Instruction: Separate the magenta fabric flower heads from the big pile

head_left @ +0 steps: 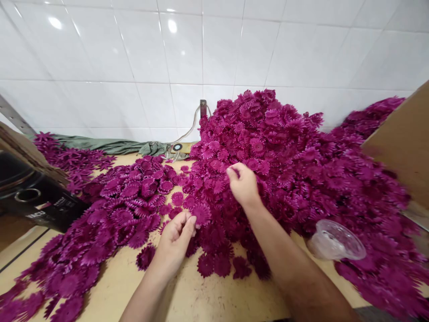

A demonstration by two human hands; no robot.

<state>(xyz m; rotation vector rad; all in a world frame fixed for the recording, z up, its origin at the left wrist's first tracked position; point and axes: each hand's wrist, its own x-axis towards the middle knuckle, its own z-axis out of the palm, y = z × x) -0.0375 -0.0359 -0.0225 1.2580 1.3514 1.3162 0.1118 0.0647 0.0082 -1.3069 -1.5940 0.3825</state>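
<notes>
My left hand [177, 233] is closed in a pinch, thumb against the bent fingers, on the edge of a magenta fabric flower [201, 214] with a fringed rim. My right hand [244, 184] reaches over the front of a tall heap of magenta flowers [284, 147]. Its thumb and forefinger are closed together beside the blossoms. What they hold, if anything, cannot be made out against the pile. Left of my left hand lies a lower pile of layered magenta flowers [130, 197]. Several single flowers [221, 264] lie at the heap's front edge.
A clear plastic cup [337, 241] sits at the right among the flowers. On the left is a black canister [43, 197] by a cardboard box. Another cardboard panel [402, 152] borders the right. Green cloth [100, 144] runs along the white tiled wall [100, 49].
</notes>
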